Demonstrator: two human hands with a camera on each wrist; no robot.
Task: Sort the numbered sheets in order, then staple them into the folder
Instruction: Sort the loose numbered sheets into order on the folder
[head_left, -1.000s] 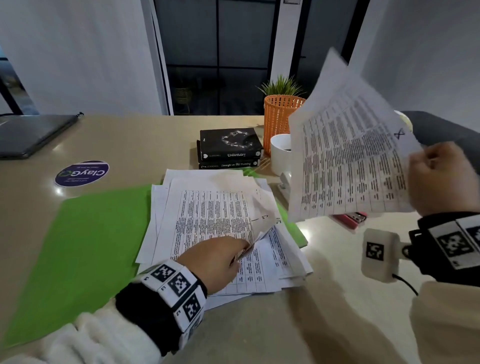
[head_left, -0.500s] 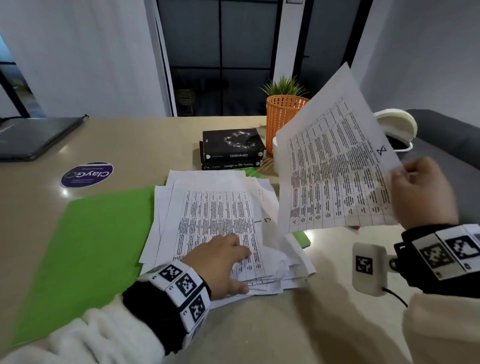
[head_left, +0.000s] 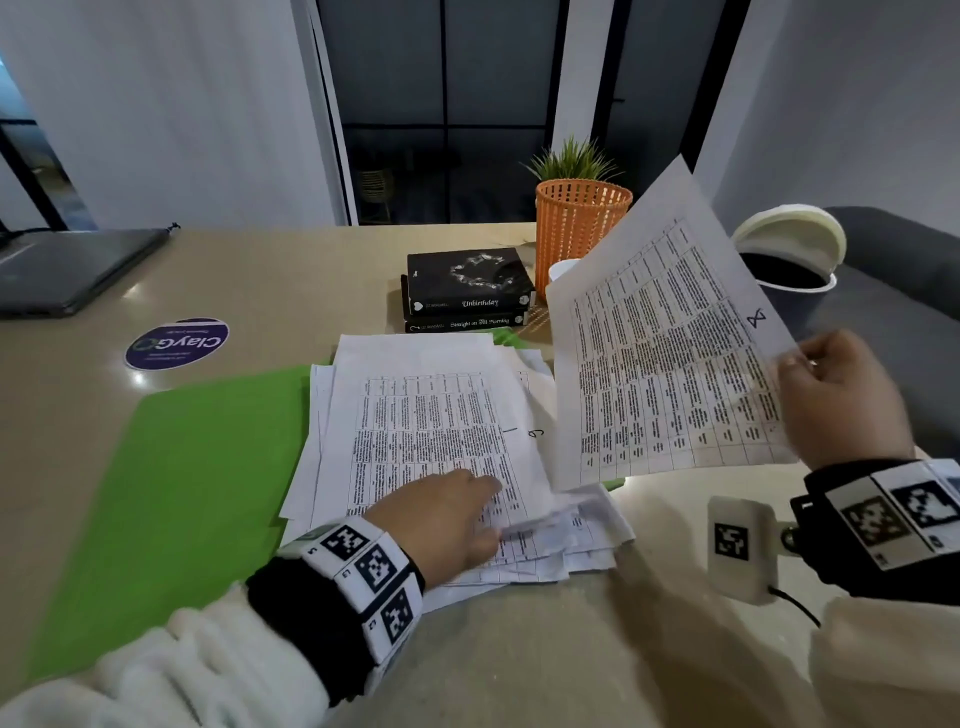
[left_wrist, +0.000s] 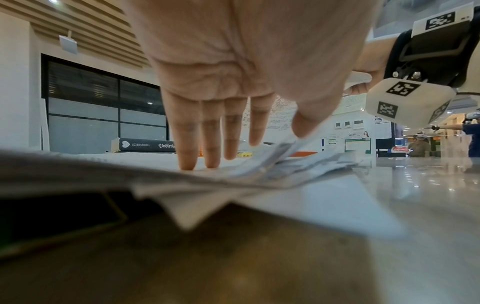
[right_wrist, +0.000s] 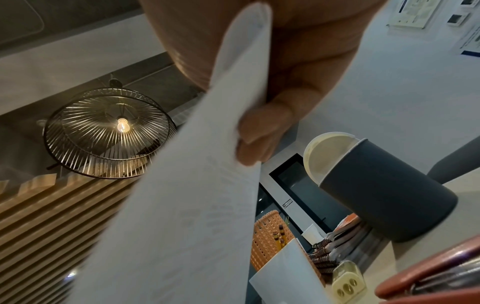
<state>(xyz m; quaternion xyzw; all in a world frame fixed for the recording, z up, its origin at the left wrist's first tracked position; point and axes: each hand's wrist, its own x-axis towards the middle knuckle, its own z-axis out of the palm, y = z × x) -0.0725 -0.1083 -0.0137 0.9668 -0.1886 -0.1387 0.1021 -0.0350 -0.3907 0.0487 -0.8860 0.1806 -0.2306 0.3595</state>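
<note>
Left hand (head_left: 447, 519) flat, fingers straight, pressing the paper pile (head_left: 431, 441); right hand (head_left: 841, 400) pinches raised sheet (head_left: 665, 353) above table (head_left: 291, 280).

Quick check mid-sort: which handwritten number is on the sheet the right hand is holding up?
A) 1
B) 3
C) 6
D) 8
D: the sheet pinched by the right hand carries a handwritten 8 near its upper right corner, while the left hand rests flat on the pile of sheets.
</note>
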